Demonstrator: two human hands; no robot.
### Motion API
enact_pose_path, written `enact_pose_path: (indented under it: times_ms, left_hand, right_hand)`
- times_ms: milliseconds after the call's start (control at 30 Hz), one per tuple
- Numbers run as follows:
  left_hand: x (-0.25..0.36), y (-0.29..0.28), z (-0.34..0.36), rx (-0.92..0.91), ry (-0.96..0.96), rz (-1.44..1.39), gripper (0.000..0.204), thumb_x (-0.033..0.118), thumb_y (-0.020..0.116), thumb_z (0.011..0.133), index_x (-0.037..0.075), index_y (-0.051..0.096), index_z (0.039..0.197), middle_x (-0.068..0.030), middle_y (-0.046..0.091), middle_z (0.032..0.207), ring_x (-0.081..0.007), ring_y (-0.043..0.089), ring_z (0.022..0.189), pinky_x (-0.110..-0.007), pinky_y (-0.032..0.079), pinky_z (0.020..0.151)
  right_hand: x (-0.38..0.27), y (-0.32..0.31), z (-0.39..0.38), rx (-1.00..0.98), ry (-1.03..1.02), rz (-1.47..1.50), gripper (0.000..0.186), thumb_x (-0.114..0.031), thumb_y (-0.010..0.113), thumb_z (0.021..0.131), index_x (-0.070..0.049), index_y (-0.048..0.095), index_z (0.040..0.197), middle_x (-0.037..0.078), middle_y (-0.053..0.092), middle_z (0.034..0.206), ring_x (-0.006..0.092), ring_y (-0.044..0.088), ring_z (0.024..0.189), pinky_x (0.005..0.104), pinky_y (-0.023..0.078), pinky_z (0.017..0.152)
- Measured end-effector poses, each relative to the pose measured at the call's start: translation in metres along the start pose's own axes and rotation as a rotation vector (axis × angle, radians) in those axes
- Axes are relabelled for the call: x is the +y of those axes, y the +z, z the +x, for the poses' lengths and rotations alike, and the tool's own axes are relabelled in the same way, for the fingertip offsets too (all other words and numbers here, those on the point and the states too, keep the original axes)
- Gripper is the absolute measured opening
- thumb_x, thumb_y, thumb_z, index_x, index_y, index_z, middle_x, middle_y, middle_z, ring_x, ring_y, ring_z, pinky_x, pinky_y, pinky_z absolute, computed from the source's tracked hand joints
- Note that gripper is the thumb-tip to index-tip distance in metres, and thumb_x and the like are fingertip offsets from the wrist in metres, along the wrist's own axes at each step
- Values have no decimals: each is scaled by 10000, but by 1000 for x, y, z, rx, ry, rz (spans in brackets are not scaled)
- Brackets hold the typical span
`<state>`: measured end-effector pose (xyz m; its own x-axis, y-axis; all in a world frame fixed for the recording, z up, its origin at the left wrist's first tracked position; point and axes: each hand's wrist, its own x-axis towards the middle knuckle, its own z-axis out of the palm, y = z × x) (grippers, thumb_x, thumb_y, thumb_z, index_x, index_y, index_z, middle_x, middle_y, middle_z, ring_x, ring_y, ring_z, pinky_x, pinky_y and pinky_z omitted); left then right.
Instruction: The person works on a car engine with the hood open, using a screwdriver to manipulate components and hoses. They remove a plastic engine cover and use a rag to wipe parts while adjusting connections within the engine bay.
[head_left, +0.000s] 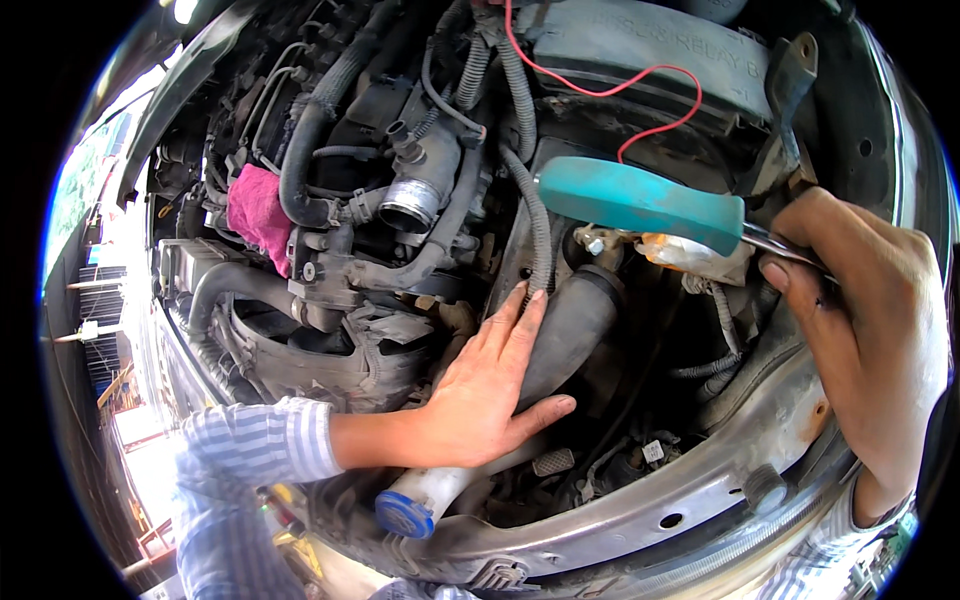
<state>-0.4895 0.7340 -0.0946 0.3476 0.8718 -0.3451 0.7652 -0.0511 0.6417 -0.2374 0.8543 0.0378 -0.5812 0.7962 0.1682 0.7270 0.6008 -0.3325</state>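
In my right hand (850,320), closed between thumb and fingers, is the metal shaft of a screwdriver. Its thick teal handle (640,198) points left, over the engine bay. Beneath the handle are a metal terminal fitting (593,242) and a whitish wrapped bundle (695,258); the handle hides part of both. My left hand (490,375) lies with outstretched fingers against a wide black air hose (570,340), its fingertips by a ribbed conduit (530,210). It grips nothing. Whether the handle touches the fitting, I cannot tell.
A blue cap (404,514) tops a white filler neck near the front metal crossmember (640,515). A pink cloth (260,215) lies among the engine parts at left. A thin red wire (650,70) loops across the grey box cover (640,45). An open metal pipe (410,205) sits centre-left.
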Motion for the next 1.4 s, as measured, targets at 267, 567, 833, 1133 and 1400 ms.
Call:
enact_pose_path:
  times_ms: [267, 567, 833, 1133, 1400]
  left_hand:
    - [-4, 2, -1, 64, 55, 17, 1016, 449, 700, 918, -79, 117, 1561, -381, 206, 1554, -530, 320, 1406, -515, 311, 1172]
    - [-2, 2, 0, 27, 10, 5, 1047, 493, 697, 911, -36, 93, 1582, -368, 195, 1566, -541, 328, 1400, -529, 325, 1164]
    - [0, 0, 1, -12, -11, -11, 1064, 371, 747, 889, -27, 53, 1590, -330, 121, 1609, -502, 230, 1478, -504, 267, 1200]
    - [-6, 3, 2, 50, 71, -11, 1002, 420, 700, 921, -96, 118, 1554, -393, 197, 1558, -528, 311, 1417, -515, 298, 1181]
    - [-7, 1, 3, 39, 88, -12, 997, 438, 673, 937, -126, 114, 1540, -426, 205, 1534, -551, 358, 1372, -526, 307, 1171]
  right_hand:
    - [-4, 4, 7, 0, 4, -33, 119, -46, 691, 827, 12, 587, 837, 131, 526, 662, 248, 519, 536, 341, 391, 534]
    - [2, -2, 2, -132, 71, -140, 140, -96, 650, 900, 24, 587, 866, 117, 530, 674, 194, 520, 552, 312, 400, 547]
    - [-1, -4, -9, -179, 250, -304, 133, -124, 616, 957, 5, 602, 929, 101, 553, 710, 181, 566, 631, 297, 437, 607]
    - [-3, 16, 15, -195, 77, -198, 128, -110, 621, 940, 13, 591, 917, 115, 547, 712, 208, 561, 638, 312, 433, 613]
    - [-5, 28, 28, -203, 31, -151, 125, -97, 625, 925, 19, 582, 907, 127, 542, 714, 231, 556, 644, 326, 430, 618]
